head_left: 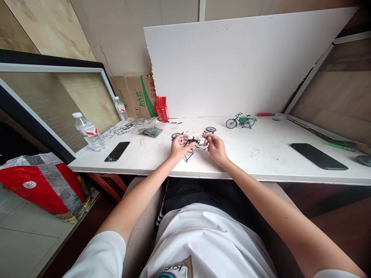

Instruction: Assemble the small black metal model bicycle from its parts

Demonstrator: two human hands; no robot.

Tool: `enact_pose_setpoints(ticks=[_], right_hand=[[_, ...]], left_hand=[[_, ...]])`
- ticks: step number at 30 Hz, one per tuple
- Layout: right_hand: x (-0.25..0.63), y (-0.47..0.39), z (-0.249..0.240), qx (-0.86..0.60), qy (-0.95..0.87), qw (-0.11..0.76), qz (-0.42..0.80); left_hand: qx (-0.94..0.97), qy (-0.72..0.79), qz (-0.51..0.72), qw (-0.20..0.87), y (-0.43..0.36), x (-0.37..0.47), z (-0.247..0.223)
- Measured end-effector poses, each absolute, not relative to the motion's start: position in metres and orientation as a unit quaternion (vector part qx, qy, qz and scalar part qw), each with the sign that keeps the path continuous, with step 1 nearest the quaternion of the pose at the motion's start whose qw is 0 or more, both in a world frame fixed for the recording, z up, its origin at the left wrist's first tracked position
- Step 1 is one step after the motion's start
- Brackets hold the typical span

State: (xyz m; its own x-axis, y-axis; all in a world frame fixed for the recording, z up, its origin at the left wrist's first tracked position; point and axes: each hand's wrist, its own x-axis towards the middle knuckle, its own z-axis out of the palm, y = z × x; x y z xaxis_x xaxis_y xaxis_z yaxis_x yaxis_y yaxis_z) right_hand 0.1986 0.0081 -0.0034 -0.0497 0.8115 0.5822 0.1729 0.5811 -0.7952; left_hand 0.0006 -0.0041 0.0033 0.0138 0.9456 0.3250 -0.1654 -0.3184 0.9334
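Steadiness is best kept if the small black metal bicycle frame (191, 142), pinched between the fingers of the left hand (178, 146) and right hand (215, 147) at frame centre, is held low over the white worktop (261, 154), near the loose spoked wheels (211, 129).

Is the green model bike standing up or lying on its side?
Upright: the bike stands on both wheels on the table, frame and handlebars above them.
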Motion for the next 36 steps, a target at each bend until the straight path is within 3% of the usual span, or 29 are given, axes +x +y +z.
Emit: enact_pose_setpoints(ticks=[3, 9, 16, 22, 36], right_hand=[[0.202, 0.015, -0.004, -0.358, -0.608, 0.593, 0.387], [0.203, 0.015, -0.002, -0.339, -0.589, 0.596, 0.428], [0.201, 0.007, -0.003, -0.353, -0.644, 0.615, 0.288], [0.197, -0.001, -0.005, -0.324, -0.739, 0.577, 0.125], [0.197, -0.003, -0.003, -0.324, -0.755, 0.561, 0.101]], left_hand=[[0.544, 0.374, 0.597, 0.456, -0.005, 0.001, 0.004], [0.544, 0.368, 0.609, 0.444, -0.005, 0.001, 0.002], [0.551, 0.361, 0.650, 0.378, -0.005, 0.003, -0.002], [0.561, 0.366, 0.651, 0.357, -0.008, 0.003, -0.001], [0.582, 0.371, 0.637, 0.342, -0.010, 0.004, -0.003]])
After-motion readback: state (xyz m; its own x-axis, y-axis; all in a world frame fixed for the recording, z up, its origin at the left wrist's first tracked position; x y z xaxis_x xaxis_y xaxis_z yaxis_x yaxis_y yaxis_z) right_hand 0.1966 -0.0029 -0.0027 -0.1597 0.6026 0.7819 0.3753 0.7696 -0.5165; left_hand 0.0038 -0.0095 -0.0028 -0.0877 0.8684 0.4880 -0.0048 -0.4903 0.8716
